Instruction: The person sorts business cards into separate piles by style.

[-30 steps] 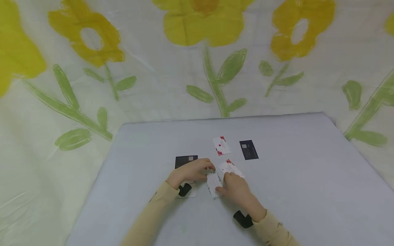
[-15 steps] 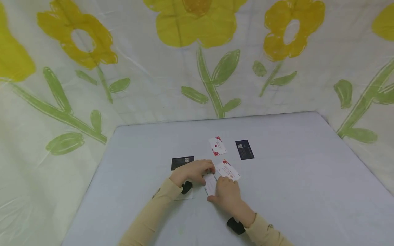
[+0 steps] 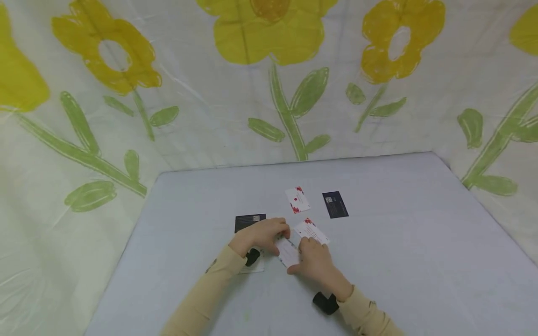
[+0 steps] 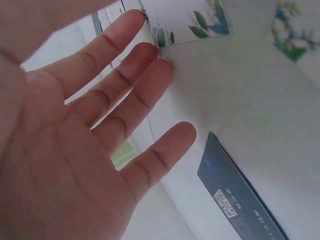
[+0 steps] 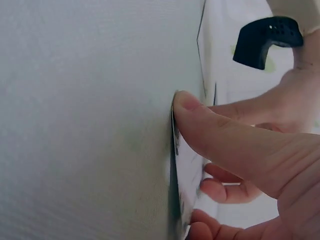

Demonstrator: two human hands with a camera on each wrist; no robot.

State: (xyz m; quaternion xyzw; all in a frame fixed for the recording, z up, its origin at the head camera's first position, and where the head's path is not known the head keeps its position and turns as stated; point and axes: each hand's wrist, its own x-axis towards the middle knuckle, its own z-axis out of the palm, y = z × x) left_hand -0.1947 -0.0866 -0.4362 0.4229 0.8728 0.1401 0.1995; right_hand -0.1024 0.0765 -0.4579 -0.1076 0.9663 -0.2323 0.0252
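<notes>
Apparently, you are squaring up a leaf-edged card pinched between thumb and fingers of your right hand, your left hand relaxed, fingertips at its far end, the next move likely wanting gentle alignment.

On the pale bench, a white card with red flowers lies just beyond the right grip, a second red-flowered card farther past it, and a dark card with a square code beyond and to its right. Past the left grip sits another dark card, partly hidden, with a mostly covered white card on the near side. Well beyond both hangs a whitish cloth bearing yellow flowers and green leaves.
</notes>
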